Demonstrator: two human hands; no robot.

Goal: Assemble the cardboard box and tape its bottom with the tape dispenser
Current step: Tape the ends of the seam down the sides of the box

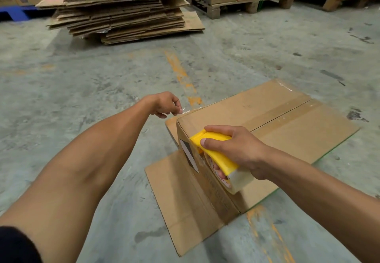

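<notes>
Cardboard box (267, 119) is sitting bottom-up on the concrete floor (102, 73), at about 4 o'clock from frame centre, its open top flaps (185, 201) splaying flat on the ground toward 6 o'clock

Clear tape is already showing along the centre seam and across the far edge at 1 o'clock

Right hand (236, 149) is wrapping firmly around the yellow tape dispenser (216, 153), pressing its nose against the near short edge of the box, roll hanging down over the side wall

Left hand (164, 104) is reaching to the box corner at 11 o'clock, fingertips pinching narrow on what looks like a loose clear tape end; the film is too thin to be sure

A stack of flattened cartons (123, 6) is lying well apart at 12 o'clock

Handling judgement: the box is looking light and hollow, panels stiff but flaps bending easily, so it is likely sliding under a hard pull; bracing at a corner or edge is suiting it best. The dispenser is rigid; gripping the yellow body is keeping fingers off the cutter. The tape is flimsy, sticky and prone to folding
</notes>
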